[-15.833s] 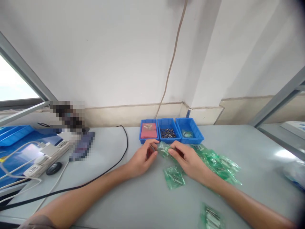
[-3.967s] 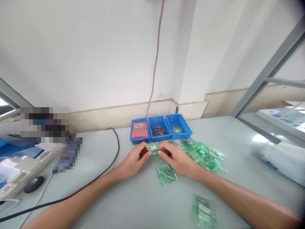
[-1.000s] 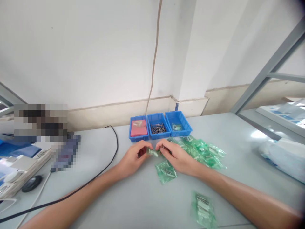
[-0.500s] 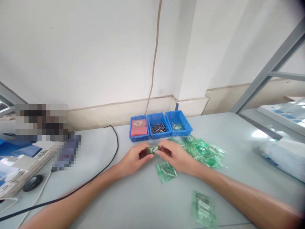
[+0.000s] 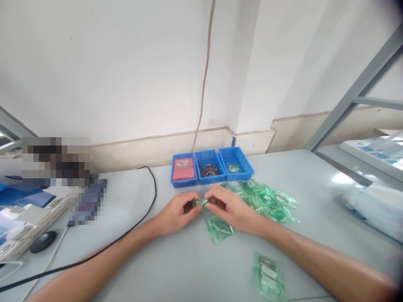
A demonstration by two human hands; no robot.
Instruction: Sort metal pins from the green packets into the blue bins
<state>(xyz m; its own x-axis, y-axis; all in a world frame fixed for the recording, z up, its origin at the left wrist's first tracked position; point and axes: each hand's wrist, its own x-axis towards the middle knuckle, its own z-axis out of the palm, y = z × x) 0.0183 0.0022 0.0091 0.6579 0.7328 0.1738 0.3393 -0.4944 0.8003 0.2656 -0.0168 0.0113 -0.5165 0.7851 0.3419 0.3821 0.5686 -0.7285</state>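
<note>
Between my fingertips is a small green plastic bag (image 5: 200,202) with whitish parts inside. My left hand (image 5: 178,213) pinches its left end, thumb below and fingers above. At the opposite end my right hand (image 5: 229,207) grips it the same way, fingers bent. Just under the right hand lies another green bag (image 5: 219,228) holding metal and white pieces. A heap of similar green bags (image 5: 270,199) spreads to the right of that hand. One more filled bag (image 5: 269,274) rests closer to me, by the right forearm.
Three blue bins stand by the wall: one with a pink pad (image 5: 183,170), a middle bin (image 5: 210,181) with many screws, and a right bin (image 5: 244,161) with a small bag. A black cable (image 5: 138,226) crosses my left forearm. A person sits at far left (image 5: 56,161).
Both hands stay on the bag, which has shifted slightly down and left. The fingers have adjusted a little around it.
</note>
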